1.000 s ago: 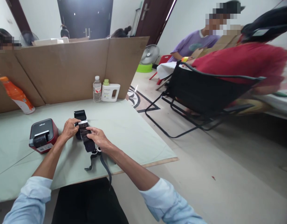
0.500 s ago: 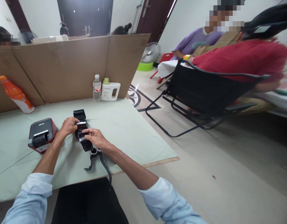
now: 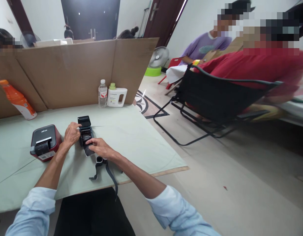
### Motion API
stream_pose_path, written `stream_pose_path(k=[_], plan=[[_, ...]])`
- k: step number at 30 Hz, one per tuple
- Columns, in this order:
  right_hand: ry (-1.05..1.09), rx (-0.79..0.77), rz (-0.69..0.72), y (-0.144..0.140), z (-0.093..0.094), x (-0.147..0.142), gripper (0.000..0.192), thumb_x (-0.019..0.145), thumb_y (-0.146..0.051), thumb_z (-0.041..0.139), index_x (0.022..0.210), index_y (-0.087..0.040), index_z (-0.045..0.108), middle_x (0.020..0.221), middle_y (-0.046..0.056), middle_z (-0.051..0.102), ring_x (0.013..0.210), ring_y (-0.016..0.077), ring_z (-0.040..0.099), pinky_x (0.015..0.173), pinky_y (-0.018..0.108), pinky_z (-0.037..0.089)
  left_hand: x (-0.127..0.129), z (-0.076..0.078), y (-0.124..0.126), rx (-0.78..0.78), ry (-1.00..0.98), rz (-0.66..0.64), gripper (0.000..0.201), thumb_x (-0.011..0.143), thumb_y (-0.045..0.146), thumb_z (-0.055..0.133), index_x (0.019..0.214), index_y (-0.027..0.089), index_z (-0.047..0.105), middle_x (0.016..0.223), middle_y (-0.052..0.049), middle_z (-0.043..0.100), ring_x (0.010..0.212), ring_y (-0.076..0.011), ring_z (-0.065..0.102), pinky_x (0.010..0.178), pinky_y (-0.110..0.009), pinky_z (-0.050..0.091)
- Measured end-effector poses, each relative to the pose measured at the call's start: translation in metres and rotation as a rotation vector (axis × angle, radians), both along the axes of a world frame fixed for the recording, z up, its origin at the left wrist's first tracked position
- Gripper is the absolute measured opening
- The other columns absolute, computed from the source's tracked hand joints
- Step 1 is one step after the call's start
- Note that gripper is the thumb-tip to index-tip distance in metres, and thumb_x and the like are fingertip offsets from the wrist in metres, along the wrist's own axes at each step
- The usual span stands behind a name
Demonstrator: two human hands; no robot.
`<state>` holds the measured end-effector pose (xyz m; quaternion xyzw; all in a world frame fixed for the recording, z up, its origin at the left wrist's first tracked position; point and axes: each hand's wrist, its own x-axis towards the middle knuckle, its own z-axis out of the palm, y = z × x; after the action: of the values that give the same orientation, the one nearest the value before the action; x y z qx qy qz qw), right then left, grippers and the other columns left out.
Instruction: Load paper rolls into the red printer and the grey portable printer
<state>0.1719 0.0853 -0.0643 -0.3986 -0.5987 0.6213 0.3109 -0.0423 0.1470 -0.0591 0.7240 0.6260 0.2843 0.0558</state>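
Observation:
A small black hinged device [image 3: 86, 131], which looks like a portable printer, lies on the table with its lid [image 3: 84, 121] raised at the far end. My left hand [image 3: 72, 133] is closed at its left side, fingertips against the edge near the hinge. A dark glossy strip [image 3: 88, 151] comes out of the near end. My right hand [image 3: 101, 147] pinches this strip from the right, thumb and fingers together. Just nearer to me lies a black strap [image 3: 111, 175], partly coiled, one end hanging over the table edge.
To the left stands a black and red label printer [image 3: 44, 141]. An orange bottle [image 3: 18, 100] leans against the cardboard screen [image 3: 75, 75]. A water bottle [image 3: 102, 94] and a white jug [image 3: 117, 96] stand before it. At right, a person sits in a black folding chair [image 3: 215, 95].
The dark strip has gone down and flattened into the device, uncovering more of its inside. My right hand moved slightly left with it; my left hand shifted a little up.

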Motion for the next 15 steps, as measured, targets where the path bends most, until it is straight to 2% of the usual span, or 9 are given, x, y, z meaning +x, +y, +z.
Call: stream_pose_path(k=[2,4,7,9,11,15], plan=[[-0.07,0.08,0.061,-0.002,0.001,0.002,0.03,0.08,-0.005,0.061,0.105,-0.014,0.076,0.069,-0.002,0.064,0.062,0.0105,0.057,0.064,0.023,0.047,0.003,-0.002,0.007,-0.001,-0.168,0.143,0.048,0.077,0.008,0.056,0.12,0.017,0.075,0.122,-0.014,0.073,0.118,-0.0294,0.065,0.113,-0.045,0.048],[-0.135,0.152,0.122,-0.004,0.003,0.005,0.029,0.081,-0.006,0.062,0.104,-0.015,0.077,0.069,-0.003,0.063,0.064,0.0108,0.056,0.065,0.023,0.047,0.007,-0.002,0.017,-0.085,-0.416,0.238,0.053,0.075,0.009,0.061,0.126,0.016,0.071,0.121,-0.014,0.072,0.119,-0.0298,0.065,0.111,-0.045,0.048],[-0.209,0.209,0.224,-0.006,0.007,0.009,0.025,0.083,-0.009,0.063,0.103,-0.015,0.077,0.074,-0.002,0.065,0.068,0.0112,0.057,0.068,0.022,0.046,0.011,-0.002,0.033,-0.195,-0.677,0.287,0.061,0.072,0.01,0.064,0.133,0.012,0.064,0.114,-0.014,0.073,0.108,-0.0275,0.069,0.094,-0.039,0.057],[-0.249,0.228,0.289,-0.006,0.009,0.01,0.024,0.084,-0.011,0.063,0.104,-0.014,0.077,0.077,-0.001,0.066,0.07,0.0115,0.057,0.068,0.022,0.045,0.012,-0.002,0.039,-0.202,-0.728,0.286,0.066,0.072,0.011,0.065,0.138,0.011,0.06,0.111,-0.014,0.073,0.099,-0.0251,0.071,0.081,-0.034,0.059],[-0.284,0.241,0.342,-0.004,0.012,0.012,0.023,0.086,-0.013,0.063,0.104,-0.013,0.078,0.078,0.0,0.067,0.07,0.0115,0.057,0.067,0.022,0.044,0.011,-0.003,0.04,-0.193,-0.765,0.287,0.069,0.071,0.012,0.065,0.139,0.011,0.06,0.113,-0.013,0.072,0.095,-0.0235,0.071,0.075,-0.031,0.058],[-0.329,0.265,0.419,-0.001,0.015,0.013,0.02,0.085,-0.015,0.063,0.096,-0.013,0.079,0.08,0.001,0.069,0.071,0.0118,0.057,0.065,0.021,0.042,0.006,-0.006,0.034,-0.161,-0.747,0.184,0.067,0.065,0.01,0.062,0.132,0.013,0.068,0.112,-0.01,0.072,0.097,-0.0232,0.07,0.084,-0.036,0.06]])
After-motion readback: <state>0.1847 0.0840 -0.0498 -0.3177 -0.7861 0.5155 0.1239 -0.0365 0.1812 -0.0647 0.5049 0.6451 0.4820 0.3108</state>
